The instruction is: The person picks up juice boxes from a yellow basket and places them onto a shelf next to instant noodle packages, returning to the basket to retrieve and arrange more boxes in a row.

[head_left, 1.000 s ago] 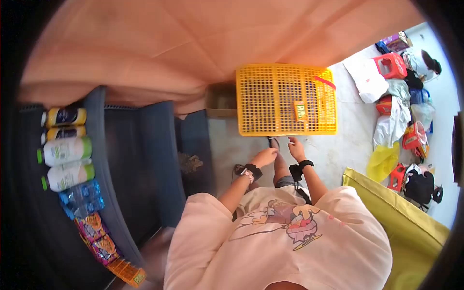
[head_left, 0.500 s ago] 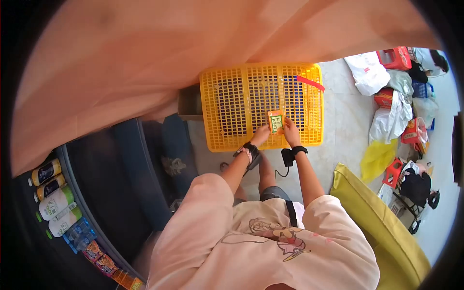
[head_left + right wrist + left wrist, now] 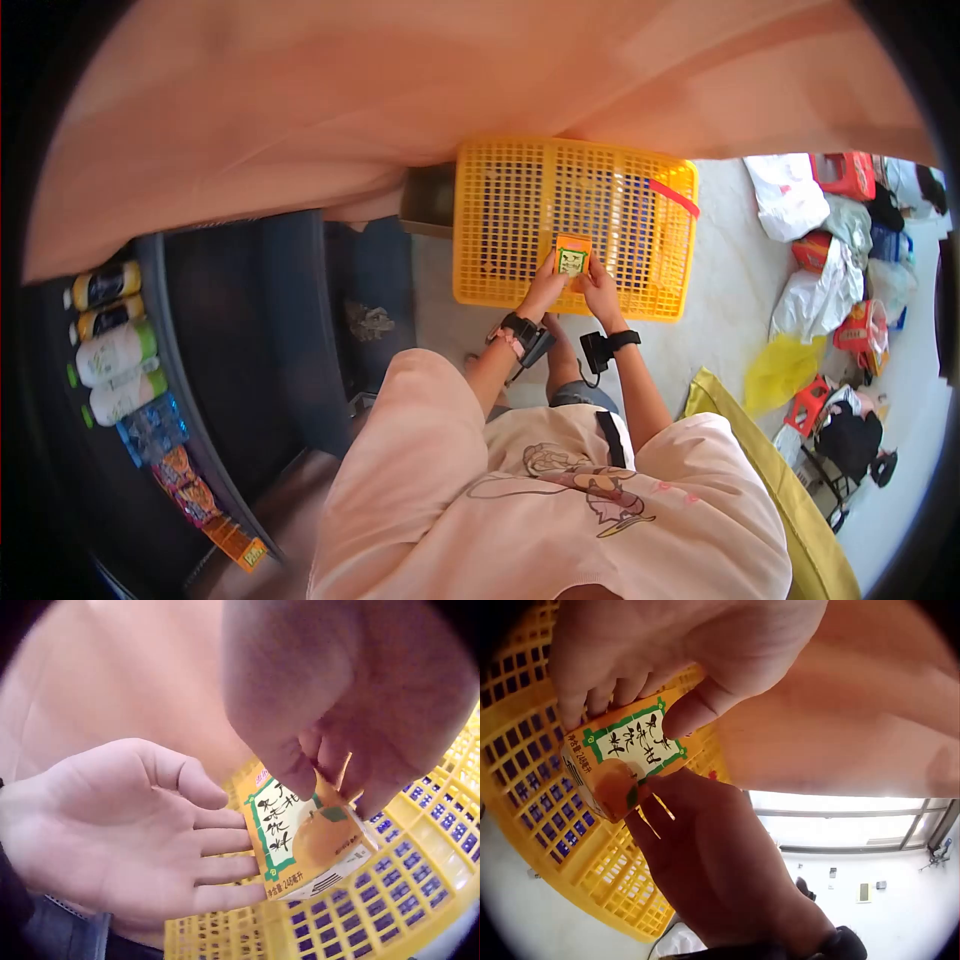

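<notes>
An orange juice carton [image 3: 573,256] with a green-framed label is held over the yellow plastic crate [image 3: 505,200]. My right hand [image 3: 601,290] pinches it along one edge; in the right wrist view the right thumb lies over the carton's [image 3: 289,832] printed front. Beside its opposite edge is my left hand [image 3: 543,287]. In the right wrist view the left hand [image 3: 135,829] has its fingers nearly straight, their tips at and partly behind the carton, with the thumb just off its edge. The crate's gridded top spreads beneath both hands.
To the left, a dark shelf [image 3: 240,380] carries bottles [image 3: 115,353], blue packs [image 3: 152,428], purple snack packs [image 3: 185,485] and orange cartons [image 3: 238,545]. A cardboard box [image 3: 428,200] stands beside the crate. Bags [image 3: 815,290] and red stools [image 3: 845,175] line the right-hand wall.
The carton lay on the crate with both hands apart from it a second ago. Both hands reached it and it was picked up. The left hand's fingers now lie along its edge.
</notes>
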Demonstrator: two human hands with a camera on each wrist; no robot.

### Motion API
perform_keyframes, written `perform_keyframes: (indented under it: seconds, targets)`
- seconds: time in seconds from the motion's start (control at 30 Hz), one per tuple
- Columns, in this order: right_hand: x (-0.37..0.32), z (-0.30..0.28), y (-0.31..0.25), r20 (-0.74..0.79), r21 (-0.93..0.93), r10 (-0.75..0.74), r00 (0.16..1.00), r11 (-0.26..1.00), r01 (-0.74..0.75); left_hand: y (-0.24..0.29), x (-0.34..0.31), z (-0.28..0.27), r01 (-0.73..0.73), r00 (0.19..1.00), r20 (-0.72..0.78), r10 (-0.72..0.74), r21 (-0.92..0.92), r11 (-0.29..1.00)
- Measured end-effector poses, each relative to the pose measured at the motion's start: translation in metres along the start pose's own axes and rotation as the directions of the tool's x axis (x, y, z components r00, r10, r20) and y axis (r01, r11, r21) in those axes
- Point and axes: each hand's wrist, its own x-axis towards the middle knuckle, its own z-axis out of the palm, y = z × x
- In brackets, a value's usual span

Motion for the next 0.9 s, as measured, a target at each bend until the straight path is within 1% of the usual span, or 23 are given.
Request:
perform_keyframes:
  seconds: [0.03, 0.07, 0.1, 0.13, 0.17, 0.23, 0.27, 0.3, 0.33, 0.37, 0.4, 0.43, 0.47, 0.5, 0.53, 0.57, 0.6, 0.63, 0.7, 0.77, 0.8, 0.83, 0.9]
  targets:
    - [-0.004, 0.012, -0.026, 0.025, 0.004, -0.019, 1.000, 1.000, 0.019, 0.012, -0.014, -0.008, -0.047, 0.999, -0.015, 0.047, -0.028, 0.998]
    - [-0.007, 0.023, -0.053, 0.051, -0.145, 0.007, 0.999, 0.989, 0.001, 0.019, -0.024, -0.018, -0.108, 0.993, -0.054, 0.104, -0.061, 0.992]
    - [-0.008, 0.036, -0.071, 0.073, -0.291, 0.030, 0.997, 0.957, -0.007, 0.027, -0.035, -0.028, -0.136, 0.988, -0.085, 0.131, -0.059, 0.989]
    - [-0.009, 0.052, -0.081, 0.085, -0.247, 0.080, 0.993, 0.967, -0.057, 0.036, -0.048, -0.039, -0.236, 0.968, -0.111, 0.226, -0.084, 0.968]
    - [-0.013, 0.069, -0.098, 0.124, -0.243, 0.053, 0.991, 0.970, -0.021, 0.041, -0.061, -0.052, -0.338, 0.936, -0.141, 0.323, -0.100, 0.936]
    - [-0.023, 0.107, -0.131, 0.184, -0.211, -0.093, 0.979, 0.969, 0.131, 0.056, -0.094, -0.078, -0.422, 0.887, -0.245, 0.393, -0.079, 0.903]
    - [-0.024, 0.130, -0.130, 0.160, -0.112, -0.321, 0.933, 0.934, 0.340, 0.069, -0.117, -0.090, -0.485, 0.825, -0.299, 0.479, 0.059, 0.873]
    - [-0.026, 0.150, -0.130, 0.206, -0.083, -0.351, 0.913, 0.924, 0.374, 0.082, -0.141, -0.104, -0.527, 0.751, -0.343, 0.564, 0.202, 0.825]
    - [-0.037, 0.170, -0.144, 0.248, -0.034, -0.361, 0.899, 0.924, 0.380, 0.087, -0.165, -0.118, -0.487, 0.738, -0.393, 0.549, 0.254, 0.836]
    - [-0.053, 0.190, -0.163, 0.291, 0.015, -0.376, 0.880, 0.921, 0.389, 0.094, -0.193, -0.130, -0.498, 0.694, -0.441, 0.569, 0.277, 0.822]
    - [-0.076, 0.212, -0.191, 0.326, 0.141, -0.372, 0.869, 0.928, 0.344, 0.101, -0.220, -0.139, -0.465, 0.622, -0.489, 0.612, 0.398, 0.791]
    - [-0.091, 0.235, -0.201, 0.382, 0.167, -0.395, 0.836, 0.919, 0.358, 0.106, -0.244, -0.150, -0.409, 0.546, -0.530, 0.649, 0.508, 0.758]
    - [-0.107, 0.256, -0.207, 0.405, 0.254, -0.408, 0.818, 0.910, 0.328, 0.104, -0.267, -0.164, -0.415, 0.520, -0.567, 0.639, 0.486, 0.769]
    - [-0.123, 0.275, -0.212, 0.430, 0.332, -0.411, 0.804, 0.900, 0.283, 0.102, -0.291, -0.174, -0.402, 0.470, -0.610, 0.638, 0.495, 0.770]
    - [-0.140, 0.291, -0.223, 0.479, 0.266, -0.451, 0.753, 0.892, 0.365, 0.100, -0.315, -0.182, -0.424, 0.408, -0.646, 0.645, 0.492, 0.761]
    - [-0.150, 0.309, -0.229, 0.551, 0.254, -0.395, 0.736, 0.919, 0.303, 0.104, -0.333, -0.190, -0.404, 0.374, -0.708, 0.599, 0.457, 0.792]
    - [-0.170, 0.323, -0.234, 0.584, 0.257, -0.417, 0.697, 0.909, 0.329, 0.102, -0.358, -0.194, -0.386, 0.313, -0.726, 0.613, 0.492, 0.780]
    - [-0.187, 0.339, -0.241, 0.613, 0.259, -0.434, 0.660, 0.900, 0.351, 0.100, -0.380, -0.201, -0.380, 0.269, -0.748, 0.607, 0.497, 0.780]
    - [-0.224, 0.368, -0.249, 0.661, 0.289, -0.450, 0.600, 0.891, 0.350, 0.091, -0.418, -0.215, -0.375, 0.153, -0.781, 0.605, 0.520, 0.767]
    - [-0.256, 0.393, -0.252, 0.710, 0.263, -0.446, 0.545, 0.886, 0.382, 0.082, -0.453, -0.226, -0.363, 0.074, -0.816, 0.573, 0.514, 0.778]
    - [-0.273, 0.401, -0.254, 0.740, 0.238, -0.420, 0.525, 0.894, 0.380, 0.080, -0.474, -0.225, -0.333, 0.037, -0.847, 0.530, 0.490, 0.806]
    - [-0.289, 0.411, -0.253, 0.759, 0.237, -0.413, 0.503, 0.895, 0.377, 0.078, -0.492, -0.225, -0.329, 0.014, -0.858, 0.514, 0.482, 0.812]
    - [-0.319, 0.437, -0.254, 0.776, 0.304, -0.460, 0.432, 0.872, 0.384, 0.075, -0.525, -0.234, -0.398, -0.087, -0.888, 0.452, 0.447, 0.801]
